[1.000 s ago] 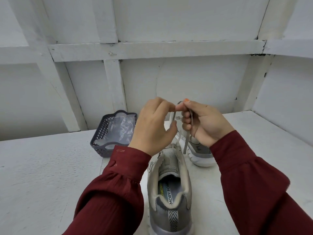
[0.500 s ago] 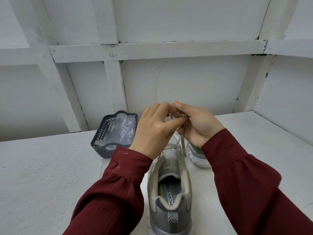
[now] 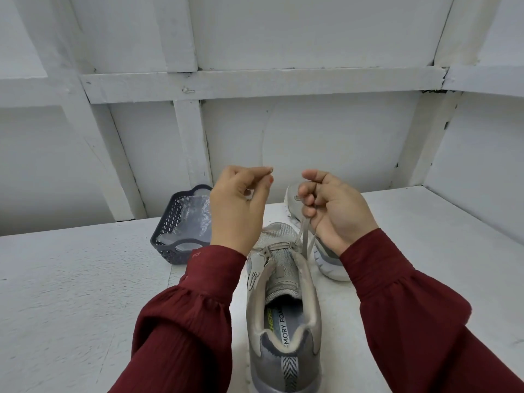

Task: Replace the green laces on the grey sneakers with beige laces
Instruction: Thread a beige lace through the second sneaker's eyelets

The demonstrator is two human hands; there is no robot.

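- The right hand (image 3: pixel 337 208) is gripping the flat beige lace (image 3: pixel 304 236) in curled fingers (image 3: pixel 307 195). 2 strands are running from them down to the near grey mesh sneaker (image 3: pixel 283 307), standing just below.
- The left hand (image 3: pixel 241 205) is pinching thumb to forefinger; I cannot tell whether anything is sitting between them.
- Likely risk: an uneven pull dragging 1 strand out of its eyelet, or twisting the lace.
- The second grey sneaker (image 3: pixel 330 265) is lying behind the right fingers, and a dark slatted plastic basket (image 3: pixel 170 251) is sitting left of the left fingers.
- Everything is resting on a white painted tabletop (image 3: pixel 71 293), with white boarded walls (image 3: pixel 326 151) closing in behind.
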